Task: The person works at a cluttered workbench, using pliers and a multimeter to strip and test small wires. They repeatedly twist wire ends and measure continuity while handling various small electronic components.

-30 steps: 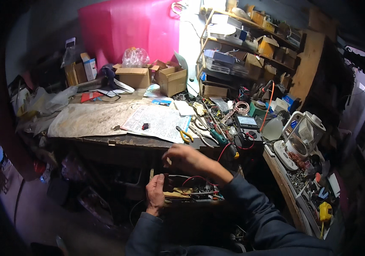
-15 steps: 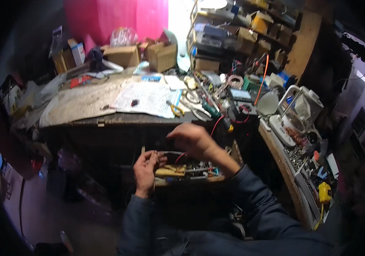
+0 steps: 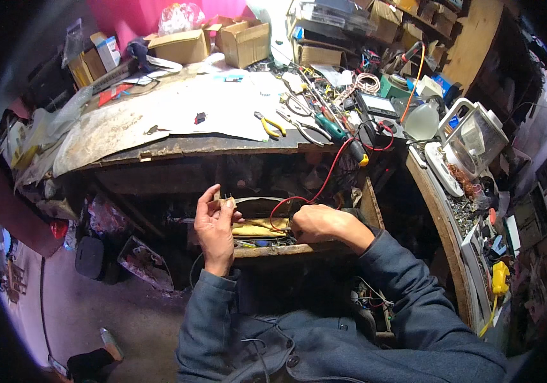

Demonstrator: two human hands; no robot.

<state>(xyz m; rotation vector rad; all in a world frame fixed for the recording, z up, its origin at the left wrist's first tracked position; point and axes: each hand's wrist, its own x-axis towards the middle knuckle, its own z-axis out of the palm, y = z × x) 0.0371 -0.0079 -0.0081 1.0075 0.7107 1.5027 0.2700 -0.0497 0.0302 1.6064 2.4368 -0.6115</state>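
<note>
My left hand is raised at the left end of an open drawer. Its thumb and fingers pinch a small brownish piece with thin pins sticking up; its kind is unclear. My right hand is closed and low at the drawer's right part, its fingertips hidden behind the knuckles. A red wire hangs from the bench and loops down to the fingers of that hand; whether they grip it cannot be seen. Yellow packets and small tools lie in the drawer, behind its wooden front edge.
On the bench above lie yellow-handled cutters, pliers, a green-handled tool and a dark meter with a screen. Cardboard boxes stand behind. A side counter with clutter and a yellow plug runs along the right.
My right hand has come down from above the drawer to its right part and closed. My left hand stays pinched by the drawer's left end. The view has tilted down and brightened.
</note>
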